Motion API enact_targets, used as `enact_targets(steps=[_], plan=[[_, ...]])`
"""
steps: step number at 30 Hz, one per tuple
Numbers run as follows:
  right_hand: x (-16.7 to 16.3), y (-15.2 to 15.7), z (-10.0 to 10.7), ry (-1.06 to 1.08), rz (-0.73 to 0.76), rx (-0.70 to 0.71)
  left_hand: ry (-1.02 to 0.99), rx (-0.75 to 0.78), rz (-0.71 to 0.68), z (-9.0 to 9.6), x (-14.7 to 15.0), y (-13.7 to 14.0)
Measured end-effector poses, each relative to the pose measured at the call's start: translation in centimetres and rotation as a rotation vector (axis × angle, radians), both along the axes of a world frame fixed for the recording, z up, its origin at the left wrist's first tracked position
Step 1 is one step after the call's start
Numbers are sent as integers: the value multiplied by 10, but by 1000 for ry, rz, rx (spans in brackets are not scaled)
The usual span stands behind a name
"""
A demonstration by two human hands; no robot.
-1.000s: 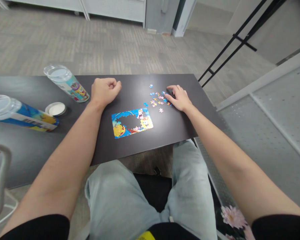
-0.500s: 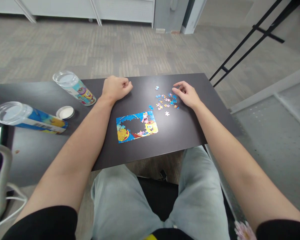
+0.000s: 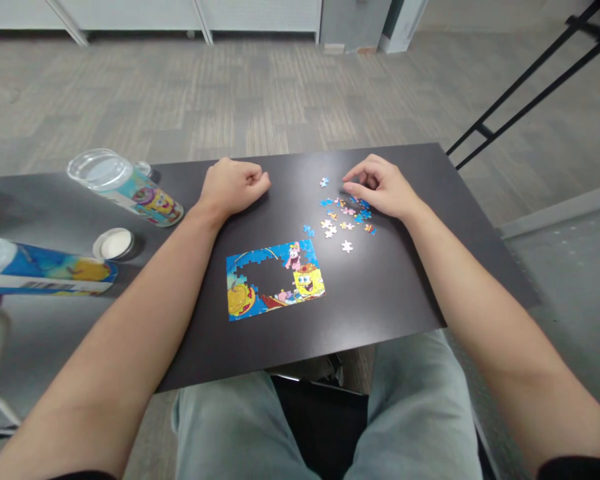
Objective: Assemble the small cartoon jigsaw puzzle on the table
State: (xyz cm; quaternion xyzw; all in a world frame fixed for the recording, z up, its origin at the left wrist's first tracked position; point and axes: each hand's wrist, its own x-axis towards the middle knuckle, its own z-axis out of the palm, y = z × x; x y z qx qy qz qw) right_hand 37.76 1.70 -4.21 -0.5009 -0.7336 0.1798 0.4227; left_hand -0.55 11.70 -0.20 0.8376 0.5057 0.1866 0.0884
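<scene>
We hover over loose puzzle pieces (image 3: 344,217) on the dark tabletop (image 3: 390,293).
Our right hand (image 3: 383,187) curls above the scattered pieces, thumb and forefinger pinched close; we cannot tell whether that grip has a piece. Just beside them lies the part-built puzzle (image 3: 274,279). Our left hand (image 3: 234,186) rests as an empty fist. 2 printed tubes (image 3: 130,190) and a white lid (image 3: 113,243) lie at the left.

The tabletop (image 3: 395,293) is dark, smooth, faintly glossy; the puzzle (image 3: 275,279) looks like printed card; the tube (image 3: 125,187) is clear plastic.
</scene>
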Motion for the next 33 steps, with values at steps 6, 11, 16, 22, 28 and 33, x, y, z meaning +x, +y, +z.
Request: enact_targets(steps=[6, 11, 16, 22, 28, 33], plan=[[-20, -8, 9, -159, 114, -59, -21, 16, 25, 1, 1, -2], [-13, -2, 9, -200, -37, -110, -31, 5, -9, -2, -3, 4], [-13, 4, 2, -328, -25, -111, -73, 37, -15, -3, -4, 6], [-13, 4, -2, -366, -5, -56, -63, 21, -14, -4, -5, 7], [-23, 4, -1, -258, -149, -119, -68, 3, 1, -2, -2, 5], [-40, 4, -1, -301, -211, -157, -22, -52, 25, 12, 6, -6]])
